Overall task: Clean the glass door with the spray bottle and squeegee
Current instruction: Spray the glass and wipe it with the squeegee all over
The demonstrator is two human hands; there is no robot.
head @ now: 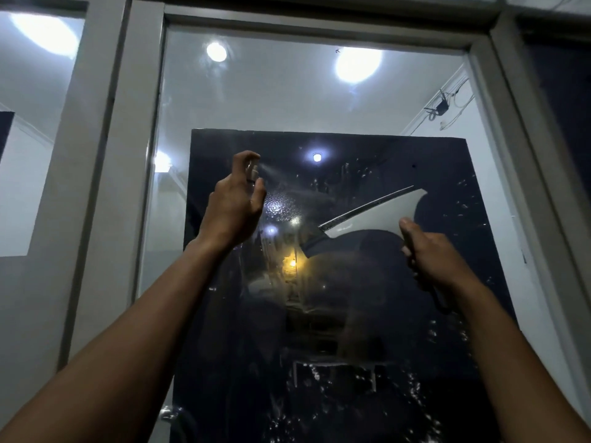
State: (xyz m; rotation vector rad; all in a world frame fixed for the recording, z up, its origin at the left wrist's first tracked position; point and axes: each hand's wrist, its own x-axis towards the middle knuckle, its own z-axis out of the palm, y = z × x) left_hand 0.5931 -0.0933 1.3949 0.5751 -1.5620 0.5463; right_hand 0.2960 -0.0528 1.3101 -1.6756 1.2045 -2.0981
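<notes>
The glass door (pixel 319 97) fills the view, with a dark panel (pixel 399 161) behind its lower pane. My left hand (pixel 235 206) grips a small spray bottle (pixel 252 171), mostly hidden in the fist, with a finger on its top and a faint mist leaving the nozzle toward the glass. Droplets wet the glass right of the bottle. My right hand (pixel 430 254) grips the handle of a white squeegee (pixel 377 212), its blade tilted up to the right, held close to the glass.
A grey door frame (pixel 140 155) runs up the left side and another grey post (pixel 511 123) up the right. A side window (pixel 28 123) lies at far left. Ceiling lights reflect in the glass. A metal door handle (pixel 166 414) shows at the bottom.
</notes>
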